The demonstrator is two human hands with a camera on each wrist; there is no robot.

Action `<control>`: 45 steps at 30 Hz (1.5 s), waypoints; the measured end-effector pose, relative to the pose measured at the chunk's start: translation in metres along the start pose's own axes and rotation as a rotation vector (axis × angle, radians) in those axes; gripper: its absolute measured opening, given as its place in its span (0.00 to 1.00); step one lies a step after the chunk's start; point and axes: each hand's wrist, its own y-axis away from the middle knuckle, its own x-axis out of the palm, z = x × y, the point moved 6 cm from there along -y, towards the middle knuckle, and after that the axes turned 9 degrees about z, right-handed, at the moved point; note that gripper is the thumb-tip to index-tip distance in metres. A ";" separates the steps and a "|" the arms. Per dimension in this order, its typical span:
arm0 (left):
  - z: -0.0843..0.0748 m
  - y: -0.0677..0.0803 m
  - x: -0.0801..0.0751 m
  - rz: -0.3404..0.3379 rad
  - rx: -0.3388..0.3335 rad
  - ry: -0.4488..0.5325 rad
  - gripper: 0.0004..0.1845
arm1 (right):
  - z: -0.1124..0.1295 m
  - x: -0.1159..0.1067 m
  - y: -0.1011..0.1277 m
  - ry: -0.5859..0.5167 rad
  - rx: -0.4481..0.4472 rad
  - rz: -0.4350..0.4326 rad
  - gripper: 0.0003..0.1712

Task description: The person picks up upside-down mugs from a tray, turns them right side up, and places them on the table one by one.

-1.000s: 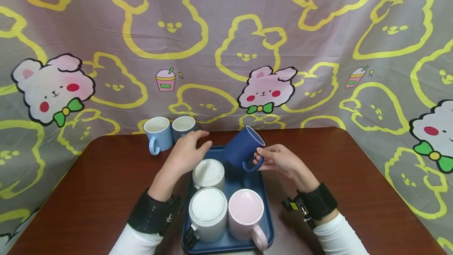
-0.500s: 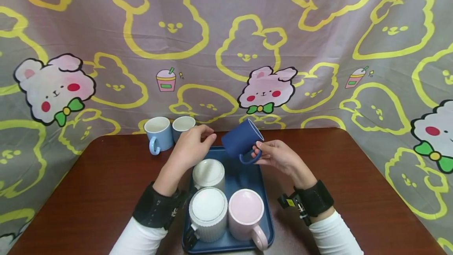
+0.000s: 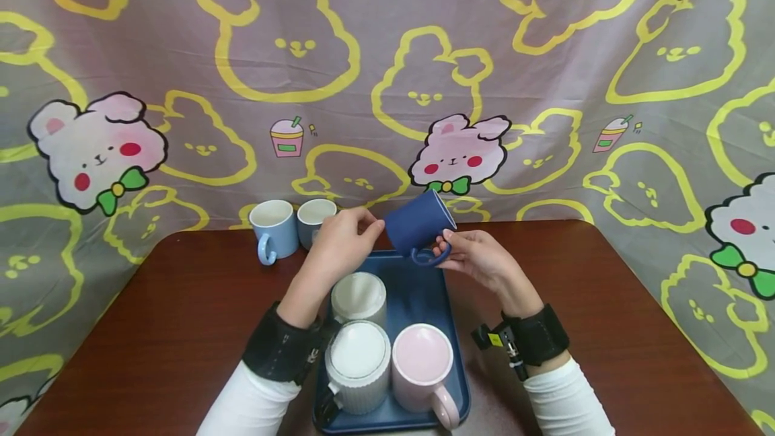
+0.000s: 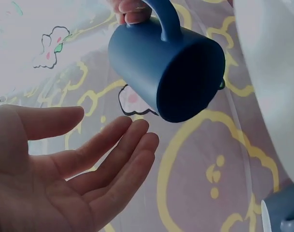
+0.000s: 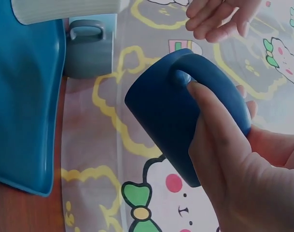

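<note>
A dark blue mug (image 3: 418,224) hangs tilted over the far end of the tray, its white rim facing up and to the right. My right hand (image 3: 481,261) grips it by the handle, as the right wrist view also shows, with the thumb (image 5: 209,104) at the handle. Close by the base end is my left hand (image 3: 345,241), fingers relaxed and slightly bent. In the left wrist view a gap separates those fingers (image 4: 120,176) from the mug. Below, the blue tray (image 3: 418,288) bears two pale mugs (image 3: 358,363) and a pink mug (image 3: 422,358).
At the table's back edge, left of the tray, a light blue mug (image 3: 274,229) and a grey-blue mug (image 3: 310,219) stand side by side; my left hand partly covers the latter. Brown tabletop (image 3: 181,328) extends on both sides. A patterned cloth (image 3: 339,113) hangs behind.
My right hand has raised the dark blue mug higher above the tray. My left hand has shifted right and a little up, closer to the mug's base.
</note>
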 end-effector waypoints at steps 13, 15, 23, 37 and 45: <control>-0.015 -0.009 0.013 0.036 -0.026 0.015 0.15 | 0.012 0.002 -0.002 -0.062 -0.072 -0.015 0.14; -0.016 -0.010 0.015 0.033 -0.034 0.018 0.15 | 0.015 0.003 -0.003 -0.065 -0.078 -0.022 0.14; -0.016 -0.012 0.018 0.019 -0.049 0.009 0.21 | 0.025 0.007 -0.002 -0.097 -0.114 -0.042 0.13; -0.021 -0.018 0.028 0.035 -0.036 0.029 0.24 | 0.031 0.012 -0.002 -0.160 -0.151 -0.045 0.13; -0.012 -0.024 0.032 0.034 -0.068 0.170 0.20 | 0.035 0.019 -0.003 -0.212 -0.163 -0.057 0.14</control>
